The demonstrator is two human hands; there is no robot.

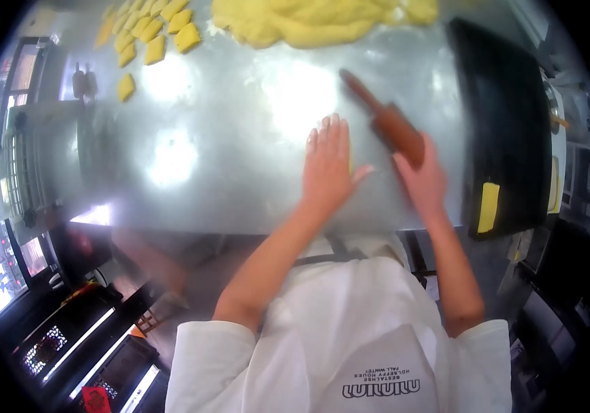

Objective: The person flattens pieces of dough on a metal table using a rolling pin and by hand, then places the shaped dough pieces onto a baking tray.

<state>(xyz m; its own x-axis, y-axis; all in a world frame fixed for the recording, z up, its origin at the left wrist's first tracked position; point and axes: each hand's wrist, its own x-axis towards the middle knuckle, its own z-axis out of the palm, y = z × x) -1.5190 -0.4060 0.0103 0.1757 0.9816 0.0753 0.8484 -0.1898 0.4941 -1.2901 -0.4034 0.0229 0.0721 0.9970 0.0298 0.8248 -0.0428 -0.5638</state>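
My left hand [329,162] lies flat over the metal table [233,151], fingers stretched out and pointing away from me. A sliver of yellow dough [351,157] shows along its right side, mostly covered by the palm. In my right hand [425,179] is a brown wooden rolling pin [391,124], gripped at its near end and slanting up to the left. The pin looks slightly blurred. A big mass of yellow dough [308,24] spreads along the table's far side, apart from both hands.
Several cut yellow dough pieces [154,49] lie at the far left, with one piece [126,87] nearer me. To the right stands a black tray [508,124] holding a flat yellow strip [488,207]. Dark cabinets [68,337] are at lower left.
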